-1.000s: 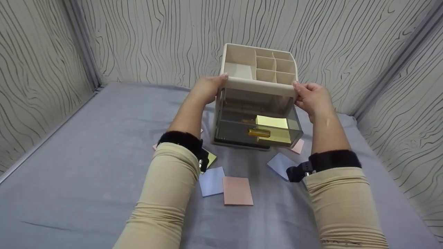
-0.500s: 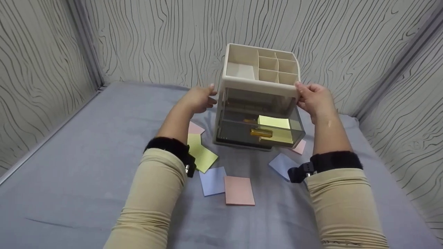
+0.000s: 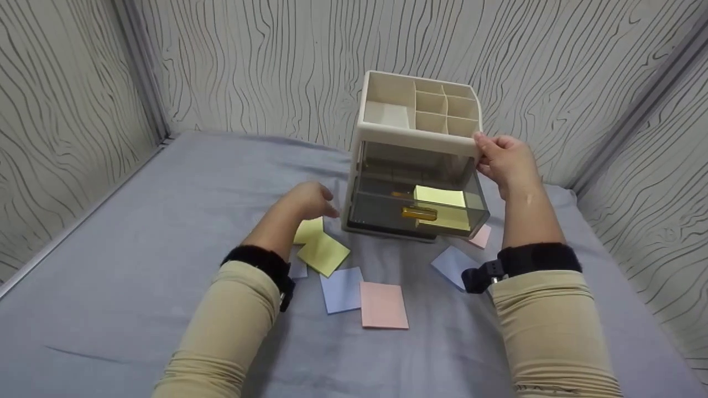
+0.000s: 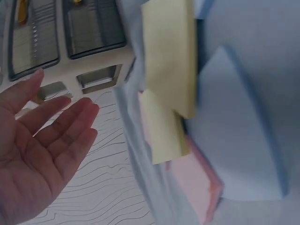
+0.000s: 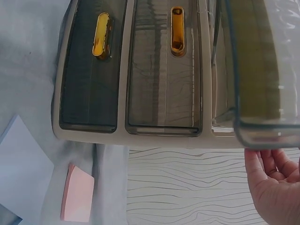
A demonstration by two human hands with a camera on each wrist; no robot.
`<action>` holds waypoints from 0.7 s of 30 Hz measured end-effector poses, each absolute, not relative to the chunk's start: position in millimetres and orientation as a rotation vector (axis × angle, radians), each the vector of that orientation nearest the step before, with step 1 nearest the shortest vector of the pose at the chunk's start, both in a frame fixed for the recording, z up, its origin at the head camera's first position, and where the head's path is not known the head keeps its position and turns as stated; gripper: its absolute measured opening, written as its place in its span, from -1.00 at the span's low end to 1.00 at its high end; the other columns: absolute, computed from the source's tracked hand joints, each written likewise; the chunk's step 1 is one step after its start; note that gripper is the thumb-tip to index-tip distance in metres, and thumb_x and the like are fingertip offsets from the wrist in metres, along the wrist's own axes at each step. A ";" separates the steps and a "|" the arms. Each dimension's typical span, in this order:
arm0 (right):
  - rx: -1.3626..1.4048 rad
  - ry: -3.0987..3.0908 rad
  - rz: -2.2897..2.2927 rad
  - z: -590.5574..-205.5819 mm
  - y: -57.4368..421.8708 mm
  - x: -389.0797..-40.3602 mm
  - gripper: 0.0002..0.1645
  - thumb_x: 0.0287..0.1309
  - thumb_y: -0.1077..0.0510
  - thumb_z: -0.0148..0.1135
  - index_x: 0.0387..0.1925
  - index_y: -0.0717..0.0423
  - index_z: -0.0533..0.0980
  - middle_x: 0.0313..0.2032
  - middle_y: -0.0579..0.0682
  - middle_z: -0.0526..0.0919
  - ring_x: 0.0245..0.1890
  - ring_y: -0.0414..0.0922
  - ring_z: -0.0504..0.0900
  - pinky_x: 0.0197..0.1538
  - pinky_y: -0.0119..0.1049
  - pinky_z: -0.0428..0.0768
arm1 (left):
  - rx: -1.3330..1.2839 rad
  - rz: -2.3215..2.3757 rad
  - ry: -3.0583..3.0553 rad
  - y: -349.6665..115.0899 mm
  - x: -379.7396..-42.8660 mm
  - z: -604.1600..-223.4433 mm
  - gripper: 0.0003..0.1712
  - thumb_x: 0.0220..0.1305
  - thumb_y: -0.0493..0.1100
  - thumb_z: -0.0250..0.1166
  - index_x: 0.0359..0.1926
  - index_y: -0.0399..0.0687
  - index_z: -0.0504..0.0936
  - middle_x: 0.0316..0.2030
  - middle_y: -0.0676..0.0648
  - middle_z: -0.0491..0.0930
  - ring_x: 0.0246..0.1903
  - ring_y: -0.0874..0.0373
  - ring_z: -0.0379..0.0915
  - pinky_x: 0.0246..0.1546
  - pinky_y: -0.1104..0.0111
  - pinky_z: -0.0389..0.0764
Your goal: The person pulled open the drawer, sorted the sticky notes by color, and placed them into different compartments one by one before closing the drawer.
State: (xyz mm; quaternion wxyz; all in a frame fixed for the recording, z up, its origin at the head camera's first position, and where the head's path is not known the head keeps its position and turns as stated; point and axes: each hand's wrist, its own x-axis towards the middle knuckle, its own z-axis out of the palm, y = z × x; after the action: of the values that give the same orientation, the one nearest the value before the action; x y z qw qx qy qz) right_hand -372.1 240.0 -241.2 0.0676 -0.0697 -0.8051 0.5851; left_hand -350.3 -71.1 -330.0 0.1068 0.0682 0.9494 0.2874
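Note:
A cream drawer organizer (image 3: 417, 136) with smoky clear drawers stands at the back of the surface. Its top drawer (image 3: 381, 210) is pulled out, holding a yellow sticky note pad (image 3: 442, 202). At the upper right front corner my right hand (image 3: 509, 160) grips the organizer between thumb and curled fingers. My left hand (image 3: 304, 202) is apart from the organizer's lower left side, holding nothing; its fingers are loosely extended in the left wrist view. Below it lie overlapping yellow sticky note pads (image 3: 324, 254), with a blue pad (image 4: 229, 136) and a pink pad (image 4: 197, 180) beside them.
Nearer the front, a blue pad (image 3: 341, 290) touches a pink pad (image 3: 384, 305). To the right lie another blue pad (image 3: 452, 265) and a pink one (image 3: 481, 236). Grey cloth (image 3: 138, 249) covers the surface, and a wood-grain patterned wall (image 3: 265, 66) rises behind.
My left hand has let go of the organizer's upper left corner and moved down and left towards the yellow pads. My right hand keeps its grip on the organizer.

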 end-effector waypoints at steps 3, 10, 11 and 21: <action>-0.209 -2.420 1.773 -241.0 240.4 -372.2 -0.36 -0.13 -0.26 0.10 -0.11 0.12 0.37 -0.03 0.14 0.37 -0.08 -0.05 0.43 0.00 -0.24 0.39 | 0.195 0.766 2.819 -69.3 -347.7 -341.4 -0.43 -0.07 -0.08 0.32 0.01 -0.16 0.45 -0.03 -0.11 0.45 0.03 -0.01 0.28 0.04 0.25 0.27; -0.222 -2.431 1.755 -240.6 240.0 -370.9 -0.33 -0.13 -0.27 0.11 -0.10 0.13 0.37 -0.02 0.14 0.37 -0.04 -0.03 0.41 0.01 -0.24 0.38 | 0.334 0.579 2.770 -66.1 -343.8 -361.8 -0.46 -0.10 -0.25 0.31 0.02 -0.08 0.47 -0.04 -0.07 0.46 -0.05 0.08 0.32 -0.03 0.28 0.32; -0.221 -2.437 1.745 -240.8 240.0 -370.6 -0.32 -0.13 -0.28 0.11 -0.09 0.13 0.37 -0.02 0.14 0.37 -0.03 -0.03 0.40 0.02 -0.23 0.38 | 0.370 0.560 2.750 -65.5 -343.6 -363.6 -0.46 -0.10 -0.27 0.30 0.02 -0.09 0.47 -0.03 -0.06 0.47 -0.05 0.08 0.32 -0.03 0.29 0.32; -0.232 -2.410 1.768 -240.7 238.5 -371.0 -0.38 -0.11 -0.25 0.11 -0.15 0.12 0.39 -0.03 0.14 0.39 -0.05 -0.05 0.41 -0.01 -0.29 0.41 | 0.380 0.382 2.694 -60.8 -339.9 -374.2 -0.41 -0.21 -0.24 0.41 -0.02 0.08 0.52 -0.07 -0.02 0.46 -0.18 0.14 0.30 -0.10 0.29 0.36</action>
State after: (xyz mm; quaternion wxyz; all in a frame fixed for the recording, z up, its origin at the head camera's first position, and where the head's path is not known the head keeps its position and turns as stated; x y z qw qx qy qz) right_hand -371.0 238.5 -240.7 0.0717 -0.0773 -0.8017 0.5883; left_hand -339.9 -60.8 -374.2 0.1960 0.1357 0.9615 0.1364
